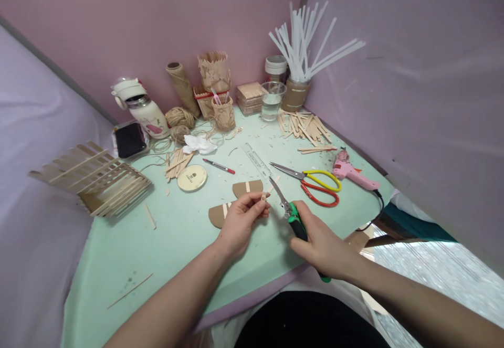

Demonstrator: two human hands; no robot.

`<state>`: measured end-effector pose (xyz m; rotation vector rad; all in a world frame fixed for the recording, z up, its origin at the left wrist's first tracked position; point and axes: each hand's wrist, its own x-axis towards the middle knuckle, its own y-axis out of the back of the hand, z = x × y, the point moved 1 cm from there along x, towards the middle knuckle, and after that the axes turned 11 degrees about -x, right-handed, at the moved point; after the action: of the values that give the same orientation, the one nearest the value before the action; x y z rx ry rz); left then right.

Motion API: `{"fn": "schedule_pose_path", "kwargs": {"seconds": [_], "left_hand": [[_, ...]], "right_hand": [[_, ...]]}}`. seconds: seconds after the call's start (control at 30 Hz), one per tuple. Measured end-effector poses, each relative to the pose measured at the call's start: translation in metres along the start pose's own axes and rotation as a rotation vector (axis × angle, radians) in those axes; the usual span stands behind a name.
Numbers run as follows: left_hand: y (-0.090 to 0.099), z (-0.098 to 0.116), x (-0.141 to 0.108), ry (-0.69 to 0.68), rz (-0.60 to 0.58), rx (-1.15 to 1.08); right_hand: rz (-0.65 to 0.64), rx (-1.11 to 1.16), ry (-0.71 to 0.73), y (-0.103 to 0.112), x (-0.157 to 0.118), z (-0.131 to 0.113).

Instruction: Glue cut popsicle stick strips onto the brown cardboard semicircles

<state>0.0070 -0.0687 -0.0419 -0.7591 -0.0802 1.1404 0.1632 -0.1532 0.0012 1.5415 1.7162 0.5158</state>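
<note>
My left hand (pixel 246 214) pinches a small pale piece of wood (pixel 267 195), apparently cut from a craft stick, between thumb and fingertips. My right hand (pixel 321 240) is wrapped around green-and-black-handled shears (pixel 294 217), whose blades point up and left, close to the left fingertips but apart from them. Beneath and behind my left hand lie two half-round brown cardboard pieces, the far one (pixel 254 187) and the near one (pixel 216 215), each with pale strips across it. A clear ruler (pixel 255 159) lies just beyond.
Yellow-and-red-handled scissors (pixel 321 182) and a pink glue gun (pixel 354 172) lie right. A water cup (pixel 271 104), loose craft sticks (pixel 305 126) and a jar of white strips (pixel 296 95) stand behind. Left are a slatted stick basket (pixel 114 188), a round lid (pixel 192 178) and a pen (pixel 218 166).
</note>
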Motion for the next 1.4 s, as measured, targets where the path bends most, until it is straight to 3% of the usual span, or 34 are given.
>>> {"fn": "schedule_pose_path", "kwargs": {"seconds": [0.33, 1.4], "left_hand": [[-0.003, 0.000, 0.000, -0.057, -0.028, -0.033], [-0.003, -0.002, -0.002, -0.089, -0.054, -0.010]], "right_hand": [[0.233, -0.337, 0.083, -0.028, 0.008, -0.006], [0.180, -0.334, 0.052, -0.032, 0.010, -0.008]]}}
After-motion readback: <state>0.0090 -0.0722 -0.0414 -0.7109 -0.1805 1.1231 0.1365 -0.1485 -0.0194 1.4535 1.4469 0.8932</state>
